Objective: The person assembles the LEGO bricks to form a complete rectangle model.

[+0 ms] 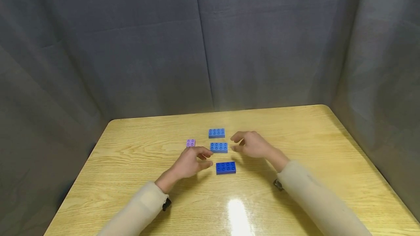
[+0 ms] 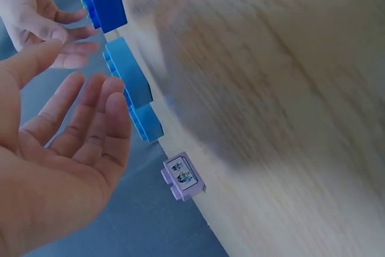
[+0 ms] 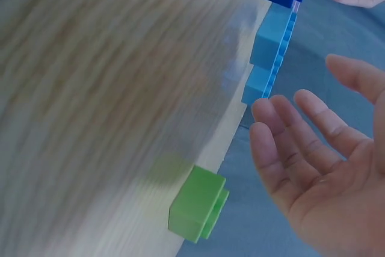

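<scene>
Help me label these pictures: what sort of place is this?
Probably a curtained-off filming or activity station: grey curtains behind and beside a wood-grain table with toy bricks on it.

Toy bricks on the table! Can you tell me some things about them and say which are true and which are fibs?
1. The purple brick has a picture on its side. True.
2. Somebody is holding the purple brick. False: the left hand and right hand hold nothing.
3. The dark blue brick sits on the purple brick. False: they lie apart on the table.
4. A green brick shows in the right wrist view. True.
</scene>
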The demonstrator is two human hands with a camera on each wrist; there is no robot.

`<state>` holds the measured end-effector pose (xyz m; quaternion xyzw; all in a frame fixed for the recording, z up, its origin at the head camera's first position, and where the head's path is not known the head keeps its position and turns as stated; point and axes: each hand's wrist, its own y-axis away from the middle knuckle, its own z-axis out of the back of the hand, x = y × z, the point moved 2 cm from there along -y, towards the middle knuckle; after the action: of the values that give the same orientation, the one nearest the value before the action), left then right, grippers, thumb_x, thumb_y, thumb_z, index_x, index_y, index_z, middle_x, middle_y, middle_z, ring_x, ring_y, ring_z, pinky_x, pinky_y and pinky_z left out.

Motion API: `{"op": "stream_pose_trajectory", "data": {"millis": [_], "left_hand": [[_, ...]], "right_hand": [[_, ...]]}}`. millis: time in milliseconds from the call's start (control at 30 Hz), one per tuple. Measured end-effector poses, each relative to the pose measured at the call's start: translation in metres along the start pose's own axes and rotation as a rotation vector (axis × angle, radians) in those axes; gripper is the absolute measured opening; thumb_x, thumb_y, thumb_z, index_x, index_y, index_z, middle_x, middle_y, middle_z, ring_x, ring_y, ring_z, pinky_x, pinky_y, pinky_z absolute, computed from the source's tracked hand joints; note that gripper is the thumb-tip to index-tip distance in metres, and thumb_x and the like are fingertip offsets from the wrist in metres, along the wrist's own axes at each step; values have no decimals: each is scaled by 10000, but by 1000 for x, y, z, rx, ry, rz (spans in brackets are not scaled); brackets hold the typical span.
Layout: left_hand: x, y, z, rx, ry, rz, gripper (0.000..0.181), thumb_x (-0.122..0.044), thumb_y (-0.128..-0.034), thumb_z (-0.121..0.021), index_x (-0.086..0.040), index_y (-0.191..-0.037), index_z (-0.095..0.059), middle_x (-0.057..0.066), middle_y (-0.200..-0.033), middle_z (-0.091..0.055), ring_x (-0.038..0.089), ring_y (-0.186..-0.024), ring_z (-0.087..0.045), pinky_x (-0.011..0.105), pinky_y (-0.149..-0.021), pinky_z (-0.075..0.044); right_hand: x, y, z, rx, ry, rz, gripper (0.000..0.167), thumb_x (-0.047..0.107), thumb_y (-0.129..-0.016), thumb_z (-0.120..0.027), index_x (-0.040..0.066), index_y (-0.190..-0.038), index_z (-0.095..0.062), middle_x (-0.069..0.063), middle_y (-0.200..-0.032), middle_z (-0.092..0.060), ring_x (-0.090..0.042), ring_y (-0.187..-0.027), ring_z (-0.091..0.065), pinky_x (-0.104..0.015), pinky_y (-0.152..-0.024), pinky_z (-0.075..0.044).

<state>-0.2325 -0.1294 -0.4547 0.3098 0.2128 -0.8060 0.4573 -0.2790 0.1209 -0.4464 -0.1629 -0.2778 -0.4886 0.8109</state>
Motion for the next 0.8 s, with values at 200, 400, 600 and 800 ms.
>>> {"op": "stream_pose_trajectory", "data": {"millis": [200,400,600,800], "left_hand": [[0,-1,-5,0,5,-22,324,-160,-903,-743,-27,-1195,-694,133,-1174,-721,228,-977,-700,414,-906,-560],[-1,-2,-10,11,-17,-26,301,-143,-893,-751,-19,-1164,-704,133,-1147,-730,250,-969,-712,365,-868,-583],[-4,-3,-17,34,7,0,296,-137,-893,-752,-22,-1161,-704,118,-1153,-726,241,-972,-709,352,-861,-582],[-5,-3,-23,49,-19,17,309,-170,-886,-767,-60,-1169,-710,66,-1150,-728,179,-962,-689,313,-850,-568]], "right_hand": [[1,-4,-4,-7,-3,6,341,224,-922,-713,60,-1220,-683,-124,-1141,-724,-227,-956,-705,-389,-834,-581],[0,-10,-8,-8,2,9,319,219,-920,-708,65,-1199,-692,-116,-1115,-732,-221,-942,-714,-373,-809,-583],[0,-14,-12,-2,-13,-14,298,192,-916,-702,75,-1190,-697,-116,-1114,-735,-232,-953,-724,-379,-811,-587],[2,-17,-14,20,-23,-20,319,199,-915,-706,64,-1204,-691,-103,-1114,-737,-234,-975,-711,-386,-834,-585]]}}
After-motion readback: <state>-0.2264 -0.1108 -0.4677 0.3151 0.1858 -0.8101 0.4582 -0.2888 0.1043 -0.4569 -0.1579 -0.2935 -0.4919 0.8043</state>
